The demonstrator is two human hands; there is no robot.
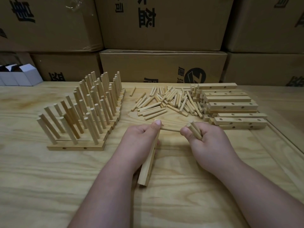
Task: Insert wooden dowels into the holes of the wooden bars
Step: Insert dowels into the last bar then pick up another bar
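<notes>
Nearest, the wooden bar (146, 167) runs near-to-far under the left hand (139, 139), whose grip is curled round its far end. A dowel (170, 129) lies crosswise, left-right, bridging from the bar to the right hand (205, 140), which pinches it and clutches spare dowels (195, 130); the hole itself seems hidden by the thumb.

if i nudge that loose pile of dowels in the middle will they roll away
Probably some: the loose dowels are smooth round sticks lying flat on the table. Tangled ones would likely jam first. They look stiff and light.
</notes>
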